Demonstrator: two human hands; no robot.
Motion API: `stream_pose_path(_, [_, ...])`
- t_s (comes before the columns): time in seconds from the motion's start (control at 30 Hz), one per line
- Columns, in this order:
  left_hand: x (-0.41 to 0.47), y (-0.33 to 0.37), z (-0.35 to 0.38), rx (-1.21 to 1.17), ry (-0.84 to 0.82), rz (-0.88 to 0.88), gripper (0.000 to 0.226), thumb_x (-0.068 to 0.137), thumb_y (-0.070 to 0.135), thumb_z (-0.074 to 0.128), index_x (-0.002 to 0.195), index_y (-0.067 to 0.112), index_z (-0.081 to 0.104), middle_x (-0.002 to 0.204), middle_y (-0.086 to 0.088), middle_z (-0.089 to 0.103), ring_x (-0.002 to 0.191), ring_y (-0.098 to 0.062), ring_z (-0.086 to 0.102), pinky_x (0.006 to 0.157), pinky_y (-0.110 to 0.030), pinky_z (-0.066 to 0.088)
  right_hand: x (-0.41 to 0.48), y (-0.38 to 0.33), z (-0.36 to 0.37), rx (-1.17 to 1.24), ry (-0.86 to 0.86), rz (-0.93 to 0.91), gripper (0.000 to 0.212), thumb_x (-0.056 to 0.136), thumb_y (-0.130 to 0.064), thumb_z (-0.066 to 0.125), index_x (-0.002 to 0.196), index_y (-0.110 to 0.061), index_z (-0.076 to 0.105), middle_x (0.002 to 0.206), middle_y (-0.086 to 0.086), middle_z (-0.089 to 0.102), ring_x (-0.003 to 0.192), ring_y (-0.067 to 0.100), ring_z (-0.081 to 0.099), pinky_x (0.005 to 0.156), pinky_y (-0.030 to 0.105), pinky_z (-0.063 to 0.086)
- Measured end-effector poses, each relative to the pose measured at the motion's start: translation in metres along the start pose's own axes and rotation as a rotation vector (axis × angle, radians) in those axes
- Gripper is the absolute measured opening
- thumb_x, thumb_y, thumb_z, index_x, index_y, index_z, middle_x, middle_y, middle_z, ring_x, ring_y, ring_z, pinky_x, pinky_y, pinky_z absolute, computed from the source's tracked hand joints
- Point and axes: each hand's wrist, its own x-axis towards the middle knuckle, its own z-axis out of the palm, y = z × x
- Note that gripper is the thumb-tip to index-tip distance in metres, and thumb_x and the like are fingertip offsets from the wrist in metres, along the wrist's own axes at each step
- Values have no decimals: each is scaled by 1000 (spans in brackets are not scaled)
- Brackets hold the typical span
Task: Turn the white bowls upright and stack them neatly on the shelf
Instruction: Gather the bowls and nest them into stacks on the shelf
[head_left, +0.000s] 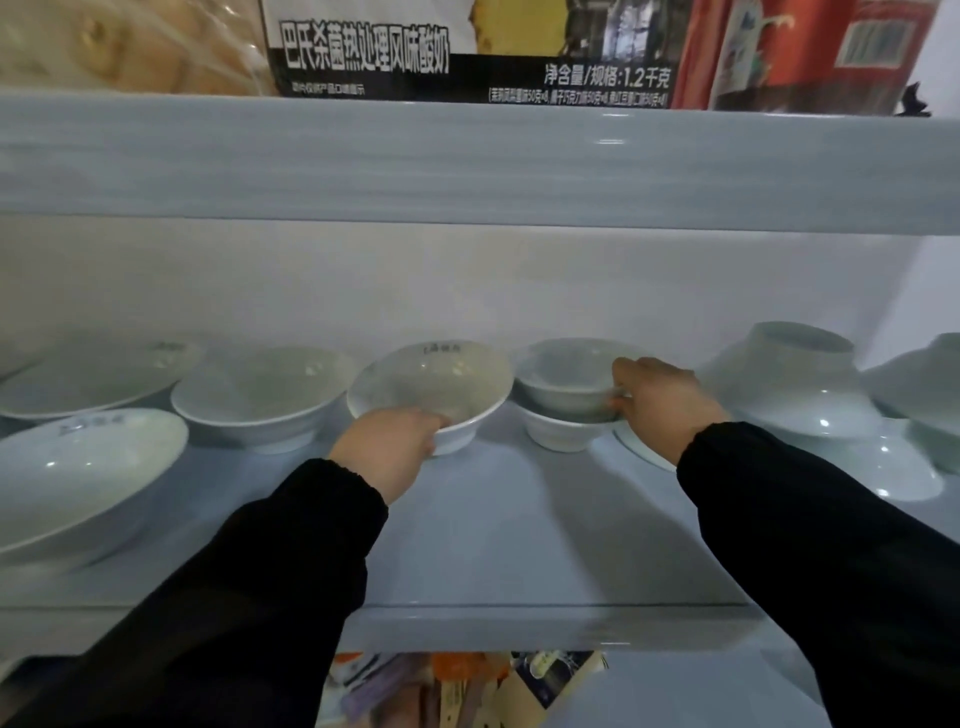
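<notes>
Two upright bowls are held at once on the shelf (519, 545). The middle bowl (441, 379) is gripped at its near rim by the left hand (387, 447), and the top bowl (561, 374) is pinched at its right rim by the right hand (660, 400), fingers curled over the edge. The top bowl is seated mouth up in a bottom bowl (561, 434), making a short stack just right of the middle bowl, with the rims almost touching. The next move is judged to turn on this side-by-side relation: the middle bowl looks wider than the stack, so it may serve better as a base. A tall overturned bowl (779, 384), a low overturned bowl (883, 467) and an edge bowl (919, 384) lie beyond the right hand, nearer to it, and are not yet turned. A left bowl (260, 389) and two plates (88, 374) are set to the left. Lifting room is probably limited by the upper shelf (467, 161).
</notes>
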Motion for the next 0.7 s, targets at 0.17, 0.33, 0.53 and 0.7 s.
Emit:
stream_pose_path(0.17, [8, -7, 14, 77, -5, 34, 38, 92, 4, 48, 121, 26, 61, 103, -1, 66, 93, -22, 60, 76, -30, 43, 3, 16, 4, -16, -14, 40, 9, 94, -10, 47, 86, -11, 42, 76, 1, 40, 72, 27, 43, 61, 36, 34])
stream_pose_path(0.33, [28, -11, 18, 91, -2, 17, 21, 91, 7, 48, 99, 21, 63, 92, -2, 63, 84, -24, 59, 75, -35, 48, 1, 28, 5, 45, 80, 83, 12, 94, -15, 56, 89, -7, 48, 79, 8, 47, 73, 32, 48, 64, 41, 44])
stream_pose_path(0.53, [40, -15, 23, 144, -11, 32, 19, 93, 13, 52, 106, 22, 63, 102, -4, 67, 93, -26, 62, 82, -38, 50, -3, 30, 2, 73, 159, 69, 14, 94, -17, 61, 91, -6, 52, 78, 6, 47, 72, 31, 48, 64, 40, 45])
stream_pose_path(0.7, [39, -14, 23, 236, 26, -27, 50, 98, 18, 50, 147, 16, 41, 144, -8, 51, 130, -30, 46, 108, -36, 35, -7, 19, -8, 136, 245, 60, 15, 95, -21, 63, 93, -8, 54, 81, 0, 49, 74, 27, 50, 61, 34, 39])
